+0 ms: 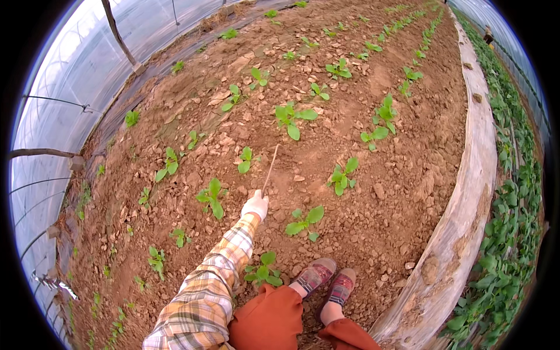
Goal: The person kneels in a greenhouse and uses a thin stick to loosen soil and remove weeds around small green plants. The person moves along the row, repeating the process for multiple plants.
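My left hand (255,205), in a white glove, is closed around the near end of a thin stick or rod (271,168). The far end of the stick is bent and lies over brown, cloddy soil (306,159), below a leafy green seedling (292,118). Another seedling (213,198) stands to the left of the glove, and one more (306,223) to its right. Near my shoes grows a further seedling (263,270). My right hand is out of view.
A pale plastic sheet strip (474,144) with soil on it borders the bed at right, beside dense green plants (503,236). Plastic greenhouse film (48,113) and posts (117,33) stand at left. A person (488,35) is far off at upper right.
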Tool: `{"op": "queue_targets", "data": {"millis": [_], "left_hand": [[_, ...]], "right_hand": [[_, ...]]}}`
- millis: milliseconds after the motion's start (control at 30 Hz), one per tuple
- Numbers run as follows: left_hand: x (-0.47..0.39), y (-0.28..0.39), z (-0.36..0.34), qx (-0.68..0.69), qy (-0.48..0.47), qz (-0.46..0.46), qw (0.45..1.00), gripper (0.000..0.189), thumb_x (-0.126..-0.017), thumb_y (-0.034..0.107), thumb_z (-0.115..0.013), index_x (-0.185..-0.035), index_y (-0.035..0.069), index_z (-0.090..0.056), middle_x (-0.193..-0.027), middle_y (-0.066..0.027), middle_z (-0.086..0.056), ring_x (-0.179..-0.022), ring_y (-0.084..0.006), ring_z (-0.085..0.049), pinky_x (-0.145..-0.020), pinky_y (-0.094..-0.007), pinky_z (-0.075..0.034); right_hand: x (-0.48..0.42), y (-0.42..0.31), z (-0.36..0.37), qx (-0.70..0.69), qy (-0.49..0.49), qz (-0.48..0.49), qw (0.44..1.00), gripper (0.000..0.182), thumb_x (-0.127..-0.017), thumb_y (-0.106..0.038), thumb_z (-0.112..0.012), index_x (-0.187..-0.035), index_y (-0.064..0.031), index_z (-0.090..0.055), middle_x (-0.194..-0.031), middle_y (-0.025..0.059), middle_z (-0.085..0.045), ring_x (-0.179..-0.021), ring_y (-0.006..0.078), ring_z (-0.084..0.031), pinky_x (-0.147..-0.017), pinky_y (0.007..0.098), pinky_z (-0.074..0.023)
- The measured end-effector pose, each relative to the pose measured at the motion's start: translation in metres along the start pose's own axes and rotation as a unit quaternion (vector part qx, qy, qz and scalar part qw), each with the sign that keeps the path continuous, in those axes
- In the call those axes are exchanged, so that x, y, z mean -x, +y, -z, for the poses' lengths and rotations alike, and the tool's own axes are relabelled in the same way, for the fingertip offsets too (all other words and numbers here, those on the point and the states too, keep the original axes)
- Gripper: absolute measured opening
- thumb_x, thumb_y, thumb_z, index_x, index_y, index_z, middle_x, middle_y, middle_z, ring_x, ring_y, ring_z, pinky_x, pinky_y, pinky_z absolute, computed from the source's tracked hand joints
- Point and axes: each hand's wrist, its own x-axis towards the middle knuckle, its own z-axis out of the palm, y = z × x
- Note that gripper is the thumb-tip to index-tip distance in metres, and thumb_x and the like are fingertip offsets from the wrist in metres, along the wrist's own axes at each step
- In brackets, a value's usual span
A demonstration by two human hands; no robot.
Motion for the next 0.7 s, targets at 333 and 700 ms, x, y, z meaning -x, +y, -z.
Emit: {"op": "queue_targets", "data": {"millis": [333,700], "left_hand": [[0.072,-0.033,0.006,0.029,-0.036,-0.037,0.998,0.042,-0.093,0.037,-0.046,-0.129,0.015,-0.044,-0.102,-0.0223,-0.064,-0.098,-0.04,-0.06,-0.085,-0.0478,-0.045],[0.029,-0.03,0.01,-0.012,0.006,0.006,1.0,0.039,-0.095,0.037,-0.045,-0.127,0.015,-0.047,-0.103,-0.0201,-0.064,-0.098,-0.037,-0.061,-0.086,-0.0451,-0.047]], "right_hand": [[0.001,-0.002,0.0,-0.002,0.006,-0.007,1.0,0.026,-0.097,-0.016,-0.048,-0.116,-0.0037,-0.062,-0.066,-0.0018,-0.051,-0.053,0.0052,-0.042,-0.049,0.0197,-0.0379],[0.002,0.0,-0.002,-0.001,0.001,0.024,1.0,0.027,-0.097,-0.016,-0.048,-0.117,-0.0025,-0.061,-0.067,-0.0022,-0.051,-0.055,0.0049,-0.042,-0.051,0.0196,-0.0381]]}}
